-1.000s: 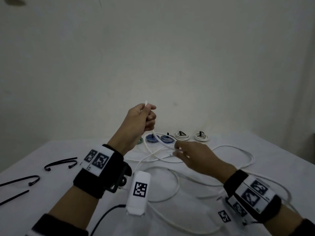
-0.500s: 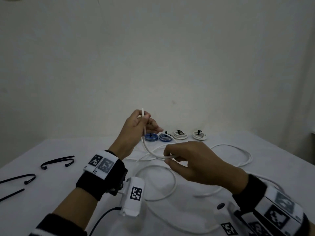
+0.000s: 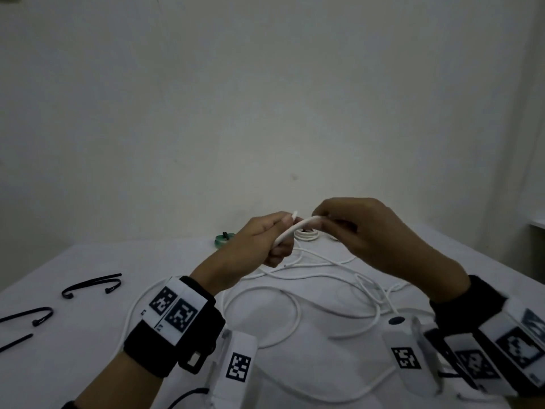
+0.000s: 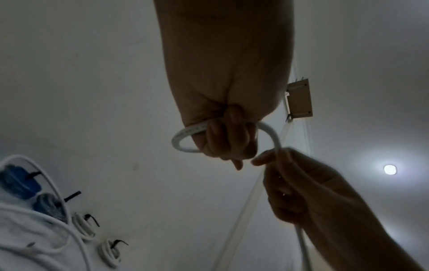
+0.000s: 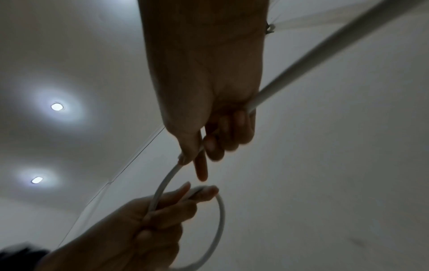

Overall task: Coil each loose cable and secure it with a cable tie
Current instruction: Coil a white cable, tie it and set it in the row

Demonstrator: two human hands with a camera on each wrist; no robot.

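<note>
A long white cable point(image 3: 295, 308) sprawls in loose loops on the white table point(image 3: 88, 364). Both hands are raised above it and nearly touch. My left hand point(image 3: 280, 233) grips the cable near its end, and the tip sticks out above the fist. In the left wrist view a small loop of cable point(image 4: 183, 136) curves round the fist of my left hand point(image 4: 228, 141). My right hand point(image 3: 327, 221) pinches the cable just beside the left one. In the right wrist view the cable point(image 5: 162, 187) runs from my right hand point(image 5: 204, 146) down to the left hand point(image 5: 167, 205).
Three black cable ties point(image 3: 91, 283) point(image 3: 32, 315) point(image 3: 16, 342) lie at the table's left. Tied coils sit along the far edge: a green one point(image 3: 224, 240), a white one point(image 3: 306, 234), and blue ones point(image 4: 21, 181) in the left wrist view. A wall stands behind.
My right hand has lifted the cable from near the table up to the left hand, closing a small loop. The left hand has tilted the cable end over to the right.
</note>
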